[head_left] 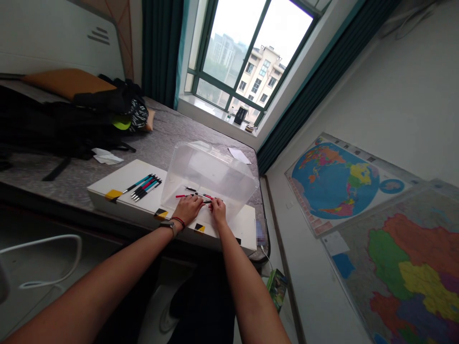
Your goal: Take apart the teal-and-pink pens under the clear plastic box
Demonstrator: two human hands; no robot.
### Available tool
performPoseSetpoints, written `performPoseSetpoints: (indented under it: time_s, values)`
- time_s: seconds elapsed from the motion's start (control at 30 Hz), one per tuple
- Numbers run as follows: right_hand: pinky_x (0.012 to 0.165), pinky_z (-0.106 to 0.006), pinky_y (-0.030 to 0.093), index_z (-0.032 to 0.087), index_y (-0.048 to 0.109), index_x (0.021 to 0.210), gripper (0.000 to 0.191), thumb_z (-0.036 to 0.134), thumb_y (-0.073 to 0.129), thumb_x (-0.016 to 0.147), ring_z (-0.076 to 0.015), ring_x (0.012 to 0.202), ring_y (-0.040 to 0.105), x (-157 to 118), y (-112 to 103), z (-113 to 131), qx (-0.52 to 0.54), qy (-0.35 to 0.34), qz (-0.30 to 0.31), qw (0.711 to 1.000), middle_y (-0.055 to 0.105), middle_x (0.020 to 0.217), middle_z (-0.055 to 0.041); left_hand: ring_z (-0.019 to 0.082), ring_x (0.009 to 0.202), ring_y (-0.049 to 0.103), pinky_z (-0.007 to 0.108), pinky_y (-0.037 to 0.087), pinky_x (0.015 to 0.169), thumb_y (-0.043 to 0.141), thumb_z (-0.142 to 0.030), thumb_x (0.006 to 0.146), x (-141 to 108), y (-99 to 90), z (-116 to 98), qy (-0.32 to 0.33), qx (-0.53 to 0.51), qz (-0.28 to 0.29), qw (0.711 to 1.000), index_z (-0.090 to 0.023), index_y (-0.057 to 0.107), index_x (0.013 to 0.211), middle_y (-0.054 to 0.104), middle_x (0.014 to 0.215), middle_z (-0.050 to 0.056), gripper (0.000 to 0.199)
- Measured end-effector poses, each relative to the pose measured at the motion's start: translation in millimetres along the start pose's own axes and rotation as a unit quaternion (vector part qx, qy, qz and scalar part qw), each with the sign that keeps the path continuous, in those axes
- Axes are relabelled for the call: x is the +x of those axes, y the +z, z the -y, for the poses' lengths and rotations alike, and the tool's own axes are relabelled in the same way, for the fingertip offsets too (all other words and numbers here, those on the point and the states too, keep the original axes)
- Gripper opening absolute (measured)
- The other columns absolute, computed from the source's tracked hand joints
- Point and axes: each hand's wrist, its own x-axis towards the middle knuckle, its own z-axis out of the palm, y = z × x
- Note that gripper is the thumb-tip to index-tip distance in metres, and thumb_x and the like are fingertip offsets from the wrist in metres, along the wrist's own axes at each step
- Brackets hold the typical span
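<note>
A clear plastic bin (211, 169) lies on its side on a long white box (125, 179), its opening towards me. Inside its mouth are a few pens, among them a red one (181, 196) and a black one (190, 189). My left hand (189, 209) rests over the pens with its fingers bent around a pen part. Close beside it, my right hand (217, 210) pinches the end of a small dark pen piece. Several blue, red and black pens (145, 187) lie side by side on the box, left of the bin.
The white box stands on a grey mattress (165, 124). Dark bags (71, 119) and a crumpled tissue (106, 156) are on the left. A paper sheet (239, 155) lies behind the bin. A phone (261, 232) with a cable is at the box's right end.
</note>
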Motion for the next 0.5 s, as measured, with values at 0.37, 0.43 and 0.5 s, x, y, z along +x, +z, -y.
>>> performPoseSetpoints:
  time_s: [0.37,0.43,0.5]
  values:
    - [0.056,-0.026,0.039,0.022,0.055,0.068,0.036,0.05,0.047,0.088,-0.0139,0.053,0.048,-0.1,-1.0,1.1,-0.03,-0.01,0.001,0.999,0.057,0.059,0.0023,0.024,0.088,0.066,0.034,0.044,0.077,0.039,-0.043,0.101,-0.3,1.4,0.5,-0.009,-0.037,0.003,0.999,-0.02,0.06,0.118,0.071,0.098,0.011,0.037]
    - [0.055,-0.026,0.039,0.022,0.054,0.068,0.035,0.05,0.047,0.088,-0.0139,0.053,0.048,-0.2,-1.2,1.4,-0.032,-0.012,0.003,0.999,0.057,0.059,0.0023,0.023,0.086,0.066,0.033,0.044,0.076,0.039,-0.042,0.101,-0.6,1.1,0.4,-0.005,-0.036,0.01,0.999,-0.02,0.06,0.117,0.071,0.097,0.01,0.034]
    - [0.055,-0.026,0.039,0.022,0.054,0.067,0.035,0.049,0.048,0.087,-0.0139,0.053,0.048,-0.1,-1.2,1.3,-0.028,-0.014,0.002,1.0,0.057,0.058,0.0023,0.021,0.086,0.066,0.032,0.043,0.076,0.037,-0.037,0.102,-0.7,0.5,0.4,0.002,-0.034,0.02,0.999,-0.021,0.061,0.113,0.07,0.095,0.009,0.031]
